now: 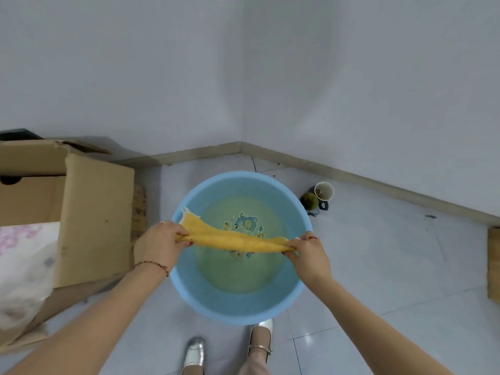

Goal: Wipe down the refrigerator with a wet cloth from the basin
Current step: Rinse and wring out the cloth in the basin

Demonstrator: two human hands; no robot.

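A round blue basin [189, 290] stands on the tiled floor in a room corner, holding shallow cloudy water over a cartoon print on its bottom. Above it a yellow cloth [235, 240] is stretched into a twisted roll. My left hand [159, 244] grips the cloth's left end, where a loose corner sticks out past the fingers. My right hand [305, 253] grips the right end. The refrigerator is not in view.
An open cardboard box [94, 212] with pale fabric inside stands close on the left. Two cups [318, 197] sit on the floor right of the basin, near the baseboard. Another cardboard edge [493, 263] shows at far right. My feet in silver shoes [194, 353] are just below the basin.
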